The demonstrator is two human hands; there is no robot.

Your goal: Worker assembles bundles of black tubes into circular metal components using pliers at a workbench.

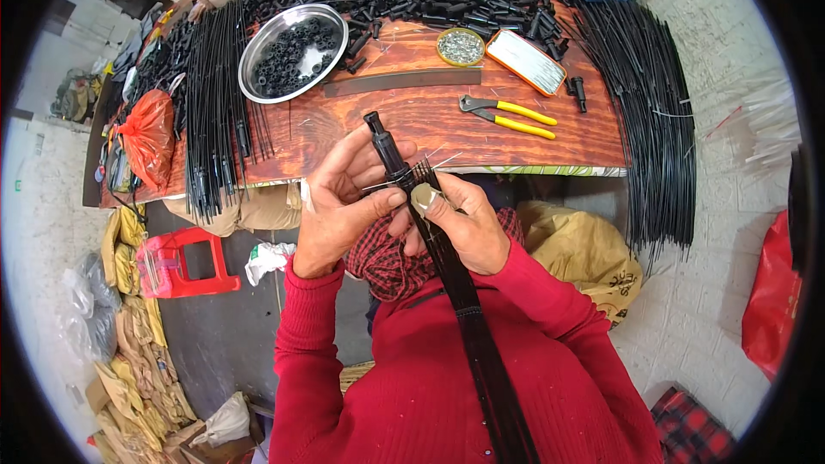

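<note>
Fingers of the left hand curl behind a stepped black tube, its thumb pressed in near the lower end; those of the right hand pinch a bundle of thin black rods against the thumb. Tube and bundle lie at the centre of the frame: the tube tilts, narrow end toward the upper left, and the bundle runs down over the red top to the lower edge. Whether the two touch cannot be told behind the fingers. Fine pale wires stick out by the rods' tips.

Above the hands, on the wooden table, a round metal bowl holds small black rings. Upper centre, a yellow-rimmed dish is filled with small silvery pieces, and just right of it an orange-edged tray holds slim whitish pins. Yellow-handled pliers lie below these. At the left of the frame a knotted orange-red bag hides its contents.

A tan sack, right of centre, bears dark printing toward its lower right.

Both red-sleeved forearms rise from the lower edge and angle inward, palms facing each other.
</note>
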